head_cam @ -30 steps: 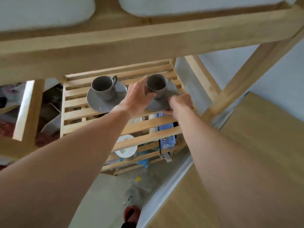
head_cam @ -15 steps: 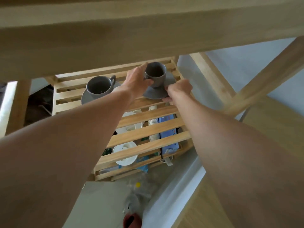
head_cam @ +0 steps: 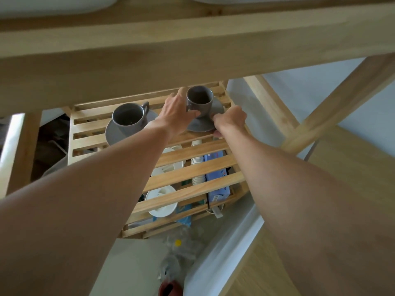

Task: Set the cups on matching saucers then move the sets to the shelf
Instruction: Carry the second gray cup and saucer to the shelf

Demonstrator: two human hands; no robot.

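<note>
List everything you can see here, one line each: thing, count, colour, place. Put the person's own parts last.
Cup and saucer set: 1, grey, left on the slatted shelf, untouched.
Second cup: 1, grey, on its saucer at the shelf's far right.
Second saucer: 1, grey, under that cup.
Slatted shelf: 1, light wood, middle of view.
White saucers: at least 2, white, lower tier, seen through the slats.
Paper cup stack: 1, white, lower tier.
Box: 1, blue, lower tier, right.
Upper beam: 1, light wood, across the top.
Left hand: 1, grip on the second cup.
Right hand: 1, at the second saucer's near edge.
</note>
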